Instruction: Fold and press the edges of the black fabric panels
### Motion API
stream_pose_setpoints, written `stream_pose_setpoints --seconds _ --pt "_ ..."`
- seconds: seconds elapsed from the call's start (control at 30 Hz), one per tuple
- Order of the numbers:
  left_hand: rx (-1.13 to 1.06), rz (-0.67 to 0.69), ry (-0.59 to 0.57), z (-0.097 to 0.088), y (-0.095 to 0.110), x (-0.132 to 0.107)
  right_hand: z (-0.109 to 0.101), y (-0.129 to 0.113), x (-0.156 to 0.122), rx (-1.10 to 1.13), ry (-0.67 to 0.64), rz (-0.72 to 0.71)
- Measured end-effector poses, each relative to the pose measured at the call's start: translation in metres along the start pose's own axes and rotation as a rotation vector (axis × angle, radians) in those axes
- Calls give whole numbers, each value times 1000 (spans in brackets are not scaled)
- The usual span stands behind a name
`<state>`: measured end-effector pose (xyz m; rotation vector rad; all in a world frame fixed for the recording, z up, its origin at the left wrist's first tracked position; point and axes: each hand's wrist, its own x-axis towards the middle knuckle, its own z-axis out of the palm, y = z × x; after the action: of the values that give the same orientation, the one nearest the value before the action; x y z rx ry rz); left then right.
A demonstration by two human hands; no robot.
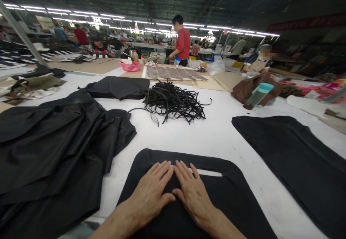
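- Fingers of both hands are straight and close together, pressed down with nothing gripped; the left hand point(151, 188) and right hand point(195, 195) lie palm down, thumbs pointing inward and nearly meeting
- Beneath them is the black fabric panel point(235, 199), flat at the near edge of the table point(186, 136), directly before the person, probably so both arms can bear on it evenly
- The fingertips rest along a narrow white strip point(209, 172) near the panel's far edge; the flat pressure seems meant to keep the cloth smooth there, though whether the strip is an opening or an inlay I cannot tell
- Left of the panel, loose black fabric point(54, 149) lies in rumpled folds, apparently just heaped within reach
- To the right, more black panels point(294, 163) lie flat, likely to avoid creases
- Beyond the hands sits a tangled pile of black straps point(174, 102), beside a neat black fabric stack point(119, 87)
- Farther right, a turquoise-lidded bottle point(258, 95) leans against brown cloth point(240, 89), which appears to prop it
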<state>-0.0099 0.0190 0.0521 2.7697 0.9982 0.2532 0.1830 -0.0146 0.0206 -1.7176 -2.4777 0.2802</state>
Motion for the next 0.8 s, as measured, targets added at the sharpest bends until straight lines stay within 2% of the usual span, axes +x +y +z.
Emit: stream_pose_setpoints --seconds 0.1,0.2,0.27,0.33,0.43,0.5,0.67,0.8 --pt "-11 75 -106 8 -7 12 -1 -2 2 72 -29 -14" --pt "90 65 -104 23 -16 11 -5 3 -2 115 -41 -19" --pt "194 54 -46 31 -23 4 -10 13 -8 118 -48 -11" --pt "289 79 63 37 -33 -4 -16 26 -18 93 -56 24" --pt "382 121 242 42 -47 -14 -22 49 -36 17 -62 92" --pt "402 120 307 42 -52 -18 -22 63 -49 -31 -49 112" --pt "366 44 297 43 -54 -22 -18 88 -70 -139 68 180" --pt "400 10 315 44 -56 -23 -27 101 -66 -152 163 423"
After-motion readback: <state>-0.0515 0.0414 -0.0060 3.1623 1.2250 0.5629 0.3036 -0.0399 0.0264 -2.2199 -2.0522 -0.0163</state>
